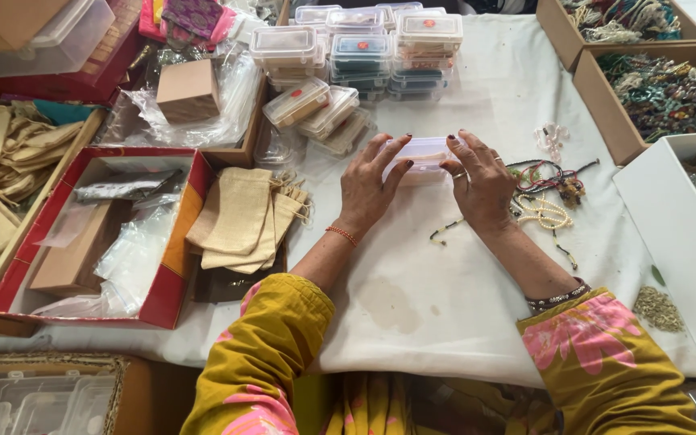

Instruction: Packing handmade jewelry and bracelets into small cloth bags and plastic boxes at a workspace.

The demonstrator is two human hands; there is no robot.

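Sleeves: mustard-yellow with pink flowers, lowest in my view; I see both forearms reaching away from me over the white-covered desk [445, 298].
Left hand [370, 187]: I see it laid on the left end of a small clear plastic box [422, 155], fingers [397, 159] curled over that end and touching it; a red thread bracelet sits on the wrist.
Right hand [481, 181]: on the right end of the same box, fingers [454, 148] bent down onto its top; a ring shows on 1 finger.
Box: flat on the desk, held between both hands, its lid on as far as I can tell.
Right of the fingers: a loose tangle of beaded strings [548, 197], just beside the right hand, and a white bin [670, 234] farther out.
Beyond the fingers: stacks of lidded clear boxes [360, 48], well apart from the held one.
Left of the fingers: a pile of beige cloth pouches [243, 217], then a red-rimmed tray [187, 242] with plastic bags.
Far right beyond the fingers: 2 cardboard boxes [606, 113] of mixed jewellery.
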